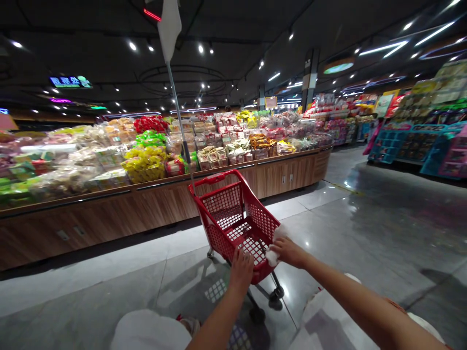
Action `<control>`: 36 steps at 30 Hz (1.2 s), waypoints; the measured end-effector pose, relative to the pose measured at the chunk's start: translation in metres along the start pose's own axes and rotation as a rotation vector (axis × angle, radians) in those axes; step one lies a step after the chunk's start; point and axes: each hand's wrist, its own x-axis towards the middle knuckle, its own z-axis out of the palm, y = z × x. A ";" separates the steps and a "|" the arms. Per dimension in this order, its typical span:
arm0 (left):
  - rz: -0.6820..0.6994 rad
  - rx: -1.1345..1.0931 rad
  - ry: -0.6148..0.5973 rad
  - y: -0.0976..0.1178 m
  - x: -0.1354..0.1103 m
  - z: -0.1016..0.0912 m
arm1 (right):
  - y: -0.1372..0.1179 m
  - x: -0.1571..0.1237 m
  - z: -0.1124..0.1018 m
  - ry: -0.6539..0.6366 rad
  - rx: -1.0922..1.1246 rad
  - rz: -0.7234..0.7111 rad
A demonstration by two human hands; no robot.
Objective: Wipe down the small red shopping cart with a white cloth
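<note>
Your left hand (241, 270) and right hand (288, 253) stand slightly apart, both clamped on the rear rim of a red plastic mini shopping cart (233, 228) — the right also pinches a white fluffy wad (273, 256) against it. The cart stands on a polished stone floor (365, 233), near a wood-panelled display counter (91, 226) stacked with bagged snacks (144, 165) — a white pennant (169, 29) rises above it on a pole.

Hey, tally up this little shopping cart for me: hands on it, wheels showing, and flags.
Hands on the red shopping cart: 2, left hand and right hand
Wheels showing: 3
White flag: 1
Total: 6
</note>
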 end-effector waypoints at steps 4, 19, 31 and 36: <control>0.000 -0.003 -0.026 0.030 0.007 0.011 | -0.038 -0.002 0.020 0.010 0.032 -0.019; 0.022 0.324 -0.156 -0.146 0.067 -0.086 | -0.043 -0.041 0.041 0.232 -0.081 0.161; -0.100 0.334 -0.078 -0.143 0.040 -0.093 | -0.118 0.068 0.024 0.142 -0.087 0.518; -0.205 0.312 -0.055 -0.137 0.028 -0.094 | -0.124 0.100 -0.004 0.278 0.094 0.436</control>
